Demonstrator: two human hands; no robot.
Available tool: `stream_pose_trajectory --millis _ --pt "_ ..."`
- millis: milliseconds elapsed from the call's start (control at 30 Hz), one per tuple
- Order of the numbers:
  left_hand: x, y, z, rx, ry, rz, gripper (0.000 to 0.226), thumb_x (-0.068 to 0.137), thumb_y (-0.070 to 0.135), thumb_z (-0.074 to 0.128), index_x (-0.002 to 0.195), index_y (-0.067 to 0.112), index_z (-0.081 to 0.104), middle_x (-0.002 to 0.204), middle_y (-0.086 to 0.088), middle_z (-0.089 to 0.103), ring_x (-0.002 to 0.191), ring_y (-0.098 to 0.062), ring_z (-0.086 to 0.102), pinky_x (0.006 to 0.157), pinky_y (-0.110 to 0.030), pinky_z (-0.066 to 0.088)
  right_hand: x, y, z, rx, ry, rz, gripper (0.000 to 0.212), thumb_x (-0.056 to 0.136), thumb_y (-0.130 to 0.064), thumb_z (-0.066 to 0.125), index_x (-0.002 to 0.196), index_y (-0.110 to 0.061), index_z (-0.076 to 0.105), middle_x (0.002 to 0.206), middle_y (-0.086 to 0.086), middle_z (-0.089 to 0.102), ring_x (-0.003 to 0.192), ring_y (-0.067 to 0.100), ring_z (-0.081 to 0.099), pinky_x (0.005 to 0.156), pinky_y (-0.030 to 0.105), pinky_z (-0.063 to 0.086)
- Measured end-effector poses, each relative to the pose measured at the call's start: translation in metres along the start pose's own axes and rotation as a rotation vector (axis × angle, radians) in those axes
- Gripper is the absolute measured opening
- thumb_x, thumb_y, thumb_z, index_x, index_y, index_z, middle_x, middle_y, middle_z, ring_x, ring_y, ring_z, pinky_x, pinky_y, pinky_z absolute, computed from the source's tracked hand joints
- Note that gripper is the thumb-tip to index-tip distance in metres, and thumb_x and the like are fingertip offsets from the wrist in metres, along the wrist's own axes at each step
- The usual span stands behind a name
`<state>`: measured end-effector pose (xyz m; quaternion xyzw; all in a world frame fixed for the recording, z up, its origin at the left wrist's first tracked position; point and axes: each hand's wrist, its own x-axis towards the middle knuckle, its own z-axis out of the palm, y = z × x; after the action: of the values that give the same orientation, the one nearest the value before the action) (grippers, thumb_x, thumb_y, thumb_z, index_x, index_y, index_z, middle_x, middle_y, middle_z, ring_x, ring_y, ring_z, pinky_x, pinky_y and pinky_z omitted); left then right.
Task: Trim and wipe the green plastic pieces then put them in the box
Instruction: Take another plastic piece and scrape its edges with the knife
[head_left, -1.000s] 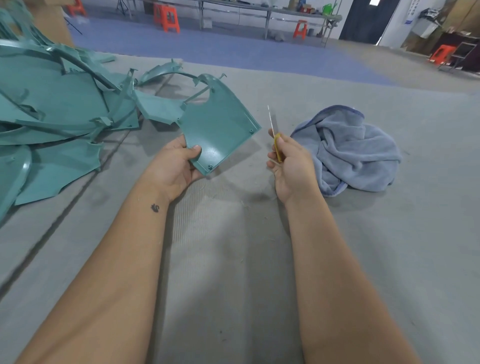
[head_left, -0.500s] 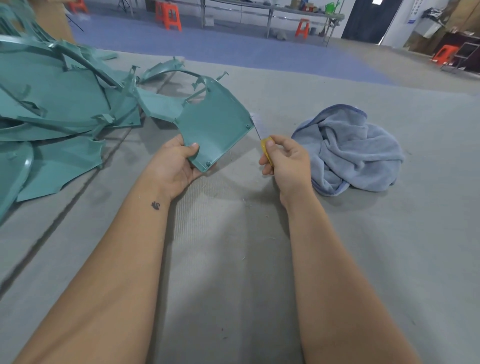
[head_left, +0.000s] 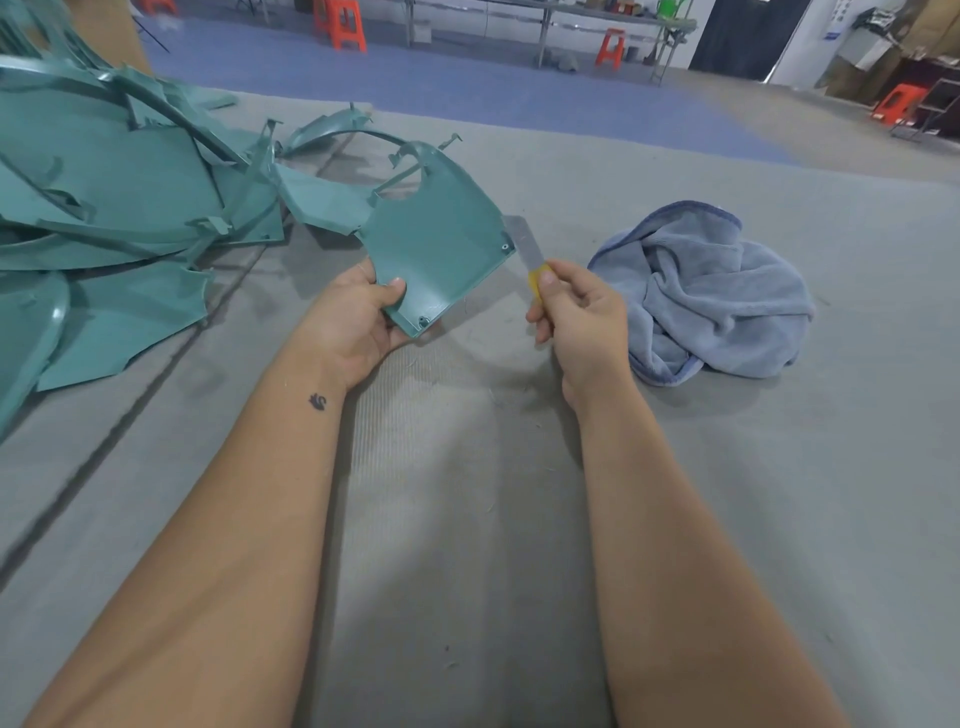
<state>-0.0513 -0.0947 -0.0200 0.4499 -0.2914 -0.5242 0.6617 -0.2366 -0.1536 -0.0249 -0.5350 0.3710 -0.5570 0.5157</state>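
On the grey worktop (head_left: 519, 519), seen from the head cam:

Left hand (head_left: 353, 322): holds a green plastic piece (head_left: 441, 244) by its near corner; thumb on top face, fingers curled underneath, clamped on it.

Green piece: flat panel w/ a curved cut-out at its far edge, small screw holes near the corners; lifted off the worktop, tilted toward the camera, between the two hands, far end just beside the pile.

Right hand (head_left: 576, 312): grips a knife (head_left: 527, 249) w/ a yellow handle; thumb pressed on the handle, other fingers wrapped round it.

Knife blade: thin, grey, points up and away; lies right at the right-hand edge of the green piece, near the corner screw hole. Can't tell if it actually touches the edge.

Pile (head_left: 119, 208): many more green plastic pieces, heaped at left on the worktop, overlapping, some w/ curved strips sticking up.

Cloth (head_left: 717, 296): blue-grey towel, crumpled, on the worktop just right of the right hand, not touched.

Forearms: both bare, reaching in from the bottom edge; small dark mark near the left wrist.

Background: blue floor (head_left: 467, 78) past the worktop, orange stools (head_left: 340, 23), a long metal table (head_left: 545, 15), dark doorway at far right.
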Motion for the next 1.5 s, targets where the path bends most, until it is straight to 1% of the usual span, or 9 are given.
stream_pose_trajectory --millis 267,467,667,733,800,900,1267,1400,1500 --pt "-0.006 0.003 0.001 0.012 -0.001 -0.002 0.035 0.101 -0.002 0.036 0.128 0.010 0.055 0.103 -0.003 0.071 0.082 -0.013 0.072 0.065 -0.029 0.060 0.001 0.005 -0.001 -0.106 0.010 0.012 0.018 0.098 -0.009 0.055 0.113 -0.005 0.064 0.056 0.000 0.050 0.044 0.001 0.042 0.045 0.015 0.036" --pt "-0.008 0.004 0.002 -0.011 0.001 -0.003 0.033 0.100 -0.003 0.037 0.126 0.008 0.055 0.098 -0.003 0.072 0.080 -0.014 0.073 0.069 -0.031 0.061 0.000 0.005 -0.003 -0.079 -0.037 -0.003 0.016 0.098 -0.008 0.055 0.103 -0.020 0.065 0.052 -0.004 0.051 0.046 0.001 0.043 0.046 0.014 0.036" --pt "-0.008 0.005 0.002 -0.083 0.024 0.000 0.027 0.100 -0.003 0.036 0.109 0.009 0.059 0.088 -0.002 0.075 0.078 -0.015 0.073 0.069 -0.031 0.061 -0.009 0.002 0.005 -0.141 -0.244 -0.030 0.033 0.097 -0.004 0.055 0.084 -0.032 0.068 0.054 0.003 0.048 0.043 0.001 0.040 0.044 0.011 0.033" --pt "-0.008 0.005 0.002 -0.083 0.016 0.007 0.028 0.100 -0.003 0.036 0.109 0.011 0.059 0.090 -0.002 0.074 0.079 -0.014 0.073 0.068 -0.030 0.061 -0.008 0.000 0.004 -0.103 -0.207 -0.013 0.026 0.097 -0.006 0.056 0.089 -0.028 0.068 0.052 -0.002 0.051 0.042 0.002 0.039 0.042 0.013 0.032" --pt "-0.009 0.005 0.002 -0.081 0.011 0.010 0.029 0.100 -0.003 0.036 0.110 0.012 0.059 0.091 -0.001 0.074 0.079 -0.014 0.072 0.065 -0.030 0.060 -0.005 -0.002 0.001 -0.006 -0.083 -0.015 0.019 0.098 -0.008 0.055 0.095 -0.022 0.068 0.052 -0.004 0.053 0.042 0.005 0.038 0.043 0.016 0.033" --pt "-0.008 0.005 0.003 -0.072 0.003 0.012 0.031 0.100 -0.005 0.036 0.108 0.014 0.060 0.086 0.002 0.075 0.077 -0.013 0.073 0.063 -0.030 0.060 -0.003 -0.002 -0.001 0.050 0.034 -0.033 0.024 0.099 -0.010 0.054 0.093 -0.028 0.067 0.059 0.001 0.053 0.043 0.006 0.038 0.046 0.018 0.035" --pt "-0.008 0.003 0.002 -0.066 -0.020 0.017 0.030 0.100 -0.004 0.036 0.116 0.010 0.058 0.088 0.000 0.076 0.080 -0.013 0.073 0.063 -0.028 0.060 -0.002 0.003 -0.001 0.016 0.022 -0.032 0.027 0.099 -0.009 0.054 0.094 -0.032 0.067 0.056 -0.001 0.049 0.045 0.005 0.037 0.043 0.017 0.031" --pt "-0.007 0.002 0.003 -0.088 -0.031 0.011 0.032 0.101 -0.003 0.035 0.124 0.009 0.054 0.089 0.000 0.076 0.080 -0.013 0.073 0.062 -0.026 0.059 -0.004 0.006 0.005 -0.132 -0.069 -0.069 0.029 0.097 -0.006 0.055 0.097 -0.032 0.066 0.056 -0.001 0.046 0.054 0.008 0.038 0.057 0.023 0.036" --pt "-0.006 0.000 0.005 -0.078 -0.025 0.015 0.032 0.101 -0.003 0.035 0.123 0.009 0.054 0.088 0.000 0.076 0.080 -0.013 0.073 0.061 -0.025 0.058 -0.006 0.007 0.008 -0.217 -0.158 -0.094 0.039 0.096 -0.003 0.055 0.086 -0.038 0.068 0.058 0.002 0.044 0.060 0.014 0.038 0.065 0.030 0.037"
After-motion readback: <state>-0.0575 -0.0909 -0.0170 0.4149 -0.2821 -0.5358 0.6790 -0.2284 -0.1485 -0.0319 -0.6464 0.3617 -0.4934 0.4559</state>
